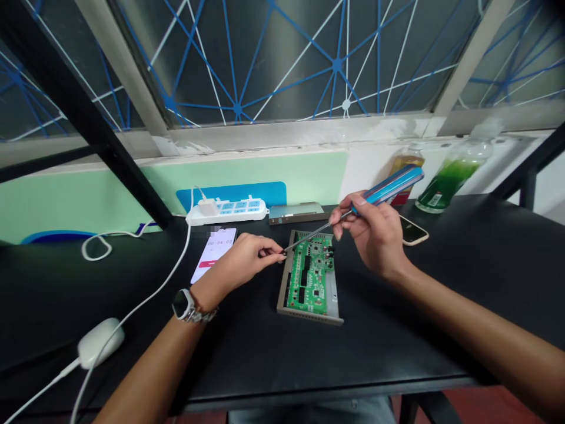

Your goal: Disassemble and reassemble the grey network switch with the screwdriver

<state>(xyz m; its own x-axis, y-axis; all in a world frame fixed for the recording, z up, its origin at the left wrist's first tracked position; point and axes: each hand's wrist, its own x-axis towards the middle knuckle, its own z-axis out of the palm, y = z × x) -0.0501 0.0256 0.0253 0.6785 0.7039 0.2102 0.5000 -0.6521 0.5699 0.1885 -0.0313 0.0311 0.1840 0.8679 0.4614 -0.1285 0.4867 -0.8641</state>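
Note:
A green circuit board [314,277] lies in an open metal case [311,318] on the black table. My right hand [368,232] is closed around a screwdriver [388,187] with a blue handle, held at a slant. Its long shaft runs down to the left, and the tip meets the upper left edge of the case. At that same spot, the thumb and fingers of my left hand [256,254] are pinched together. Something tiny and dark shows at the fingertips, too small to name. A watch and a chain bracelet are on my left wrist.
Behind the case stand a white power strip [229,211] and a flat metal cover [298,213]. A lit phone [216,253] lies left, another phone [414,231] right. Two bottles, one green [450,182], stand at the back right. A white cable crosses the left side.

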